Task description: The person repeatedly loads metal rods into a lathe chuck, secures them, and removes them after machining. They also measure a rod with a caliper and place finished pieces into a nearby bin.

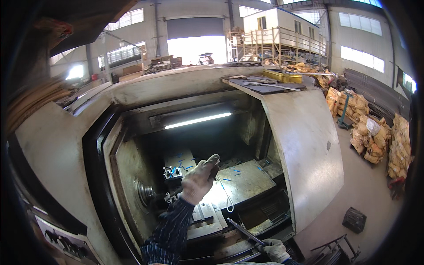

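Note:
My left hand (200, 181), in a pale work glove, reaches into the open enclosure of a CNC lathe, above its tool slide. Its fingers are bunched together, and whether they hold anything is hidden. Beside it a white looped cord (229, 202) lies over the metal cover plate (255, 185). The spindle nose (145, 192) sticks out of the wall to the left. A tool holder (172, 173) stands just behind my left wrist. Low at the front, my gloved right hand (276, 250) grips a slim metal rod (245, 231), which points up and left.
Blue chips (227, 179) lie scattered on the plates. The sliding door (301, 145) stands at the right of the opening. On the machine's top are a yellow tray (281, 76) and hand tools (265, 82). A control panel (64, 243) sits lower left; a dark crate (354, 220) is on the floor.

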Available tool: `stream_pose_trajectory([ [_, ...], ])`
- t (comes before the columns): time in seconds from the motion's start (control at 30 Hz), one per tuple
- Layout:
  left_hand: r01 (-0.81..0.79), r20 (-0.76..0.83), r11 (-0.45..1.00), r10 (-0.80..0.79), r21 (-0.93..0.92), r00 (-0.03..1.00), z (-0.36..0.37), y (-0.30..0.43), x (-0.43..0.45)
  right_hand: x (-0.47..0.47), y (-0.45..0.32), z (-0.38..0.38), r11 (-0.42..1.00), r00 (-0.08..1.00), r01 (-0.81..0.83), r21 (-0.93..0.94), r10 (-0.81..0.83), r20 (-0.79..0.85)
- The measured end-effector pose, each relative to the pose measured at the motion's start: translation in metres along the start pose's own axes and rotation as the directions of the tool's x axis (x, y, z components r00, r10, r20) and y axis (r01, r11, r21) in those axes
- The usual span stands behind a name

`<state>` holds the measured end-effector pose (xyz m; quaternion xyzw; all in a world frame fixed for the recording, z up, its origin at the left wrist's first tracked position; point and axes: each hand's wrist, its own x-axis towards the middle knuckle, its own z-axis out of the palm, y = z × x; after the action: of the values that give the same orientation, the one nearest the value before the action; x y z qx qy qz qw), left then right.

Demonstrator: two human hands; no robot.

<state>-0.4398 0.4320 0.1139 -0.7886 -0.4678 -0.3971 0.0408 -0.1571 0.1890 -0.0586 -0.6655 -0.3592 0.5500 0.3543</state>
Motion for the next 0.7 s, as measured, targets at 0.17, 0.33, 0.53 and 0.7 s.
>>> stream_pose_trajectory([
  [0.17,0.076,-0.3,0.738,-0.364,-0.671,0.882,-0.094,0.023,-0.092,0.062,-0.009,0.028,0.992,0.989,0.107,-0.072,-0.099,0.106],
  [0.33,0.284,-0.065,0.274,-0.815,-0.919,0.576,-0.196,0.054,-0.183,0.099,-0.089,0.084,0.885,0.967,0.254,-0.39,-0.241,0.084],
  [0.53,0.343,-0.404,0.52,-0.843,-0.782,0.356,-0.264,0.086,-0.258,0.149,-0.181,0.144,0.825,0.969,0.239,-0.511,-0.168,0.183],
  [0.7,0.782,-0.878,0.612,-0.431,-0.116,0.207,-0.295,0.068,-0.302,0.193,-0.213,0.179,0.576,0.873,0.476,-0.664,-0.398,0.28],
])
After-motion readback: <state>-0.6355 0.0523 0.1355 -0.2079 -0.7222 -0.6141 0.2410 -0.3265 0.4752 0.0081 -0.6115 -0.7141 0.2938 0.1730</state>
